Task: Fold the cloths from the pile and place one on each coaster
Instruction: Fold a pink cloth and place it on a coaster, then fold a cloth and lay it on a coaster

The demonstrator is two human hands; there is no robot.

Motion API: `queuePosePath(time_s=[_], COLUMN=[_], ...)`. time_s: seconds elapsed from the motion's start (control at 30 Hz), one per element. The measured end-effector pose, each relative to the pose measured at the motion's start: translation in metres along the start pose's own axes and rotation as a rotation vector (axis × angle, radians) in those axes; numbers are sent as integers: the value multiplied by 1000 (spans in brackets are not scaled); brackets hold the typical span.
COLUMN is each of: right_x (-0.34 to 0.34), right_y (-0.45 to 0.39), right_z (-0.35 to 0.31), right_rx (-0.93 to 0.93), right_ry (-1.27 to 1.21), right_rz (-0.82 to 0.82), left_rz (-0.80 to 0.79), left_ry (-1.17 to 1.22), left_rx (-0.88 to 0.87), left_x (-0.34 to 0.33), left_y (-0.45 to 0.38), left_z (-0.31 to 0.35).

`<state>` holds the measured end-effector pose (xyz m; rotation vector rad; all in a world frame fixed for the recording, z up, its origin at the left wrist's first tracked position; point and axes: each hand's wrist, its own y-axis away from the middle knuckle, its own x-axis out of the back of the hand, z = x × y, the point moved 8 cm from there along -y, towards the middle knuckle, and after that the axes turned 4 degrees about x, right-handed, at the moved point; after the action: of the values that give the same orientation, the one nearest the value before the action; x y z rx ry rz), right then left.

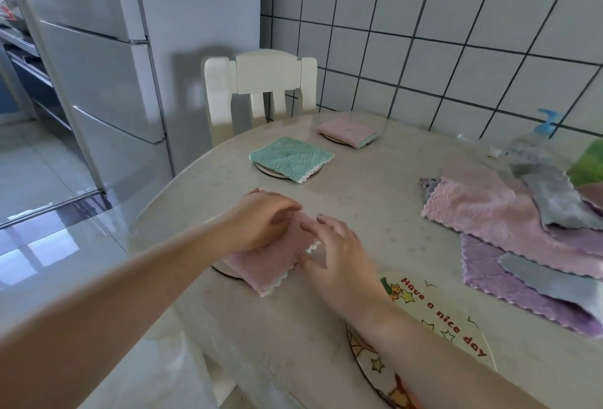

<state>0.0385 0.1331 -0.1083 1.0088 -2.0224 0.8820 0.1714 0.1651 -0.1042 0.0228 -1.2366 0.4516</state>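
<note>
— Head view first: what are the hands doing?

— Both rest on a folded pink cloth (277, 258) near the table's (375, 199) left edge, at about 7 o'clock from the table's middle. The left hand (261, 222) lies over the cloth's far half, fingers bent down onto the fabric; whether they pinch a fold or only press I cannot quite tell. The right hand (339, 245) lies flat at the cloth's right edge, fingers straight, fingertips touching the scalloped hem.

— And under the cloth?

— A round coaster (225, 270), only a dark sliver of its rim showing at the cloth's left side.

— Farther out?

— At 12 o'clock from the hands, a folded green cloth (290, 158) sits on a second coaster (280, 173). Beyond it, toward 1 o'clock, another folded pink cloth (347, 130) lies on a third coaster (332, 138).

— The pile?

— At 3 o'clock, well apart from the hands: loose cloths (509, 222) overlapping, pink, purple and grey. A printed coaster (434, 320) reading "Have a nice day" lies bare at 5 o'clock, partly under the right forearm.

— Anything else?

— A white chair (261, 88) at the table's far end, a refrigerator (98, 66) to its left.
</note>
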Motion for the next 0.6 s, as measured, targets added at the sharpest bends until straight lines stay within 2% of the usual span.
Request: queuePosePath(time_s=[0.07,0.2,0.43,0.6], right_x=[27,76,137,147], right_y=[9,30,72,83], right_z=[22,79,177,218], right_rx=[-19,-99,-280,-420], right_ry=[-25,61,371,486], right_rz=[82,143,90,-14], left_rz=[-50,-128,-213,-243], left_ry=[22,152,95,-74], left_rx=[-25,-133,-259,-330], left_x=[-3,-26,-93,-121], left_y=[-9,-39,-89,-106], left_z=[30,102,178,206])
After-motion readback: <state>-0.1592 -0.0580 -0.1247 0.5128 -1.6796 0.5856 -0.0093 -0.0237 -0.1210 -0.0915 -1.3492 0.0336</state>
